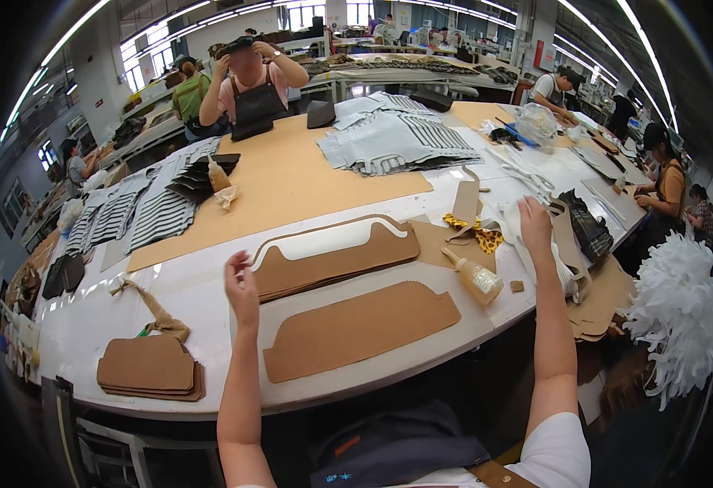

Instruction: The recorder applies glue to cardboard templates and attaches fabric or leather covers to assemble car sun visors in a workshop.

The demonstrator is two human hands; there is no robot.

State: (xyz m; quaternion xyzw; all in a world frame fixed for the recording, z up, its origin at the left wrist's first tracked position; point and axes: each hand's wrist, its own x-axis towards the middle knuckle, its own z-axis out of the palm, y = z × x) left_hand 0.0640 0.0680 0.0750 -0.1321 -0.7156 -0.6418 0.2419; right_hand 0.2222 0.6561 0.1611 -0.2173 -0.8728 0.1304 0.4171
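My left hand [241, 286] hovers above the white table [194, 285], fingers loosely curled and holding nothing, just left of a stack of brown cardboard patterns [336, 254]. A single brown pattern piece [362, 328] lies on a white sheet in front of me. My right hand [534, 224] reaches to the right and rests on a pile of white cut strips [564, 272]; whether it grips one I cannot tell. A glue bottle [476, 278] lies on its side between my hands, near a leopard-print scrap [480, 236].
A smaller stack of brown pieces [150, 368] lies at the near left. Grey striped cut pieces [393, 138] and a second glue bottle [219, 176] sit on the brown board [291, 179]. A person [251, 81] sits opposite; others work at right. White feathery material [678, 313] hangs at right.
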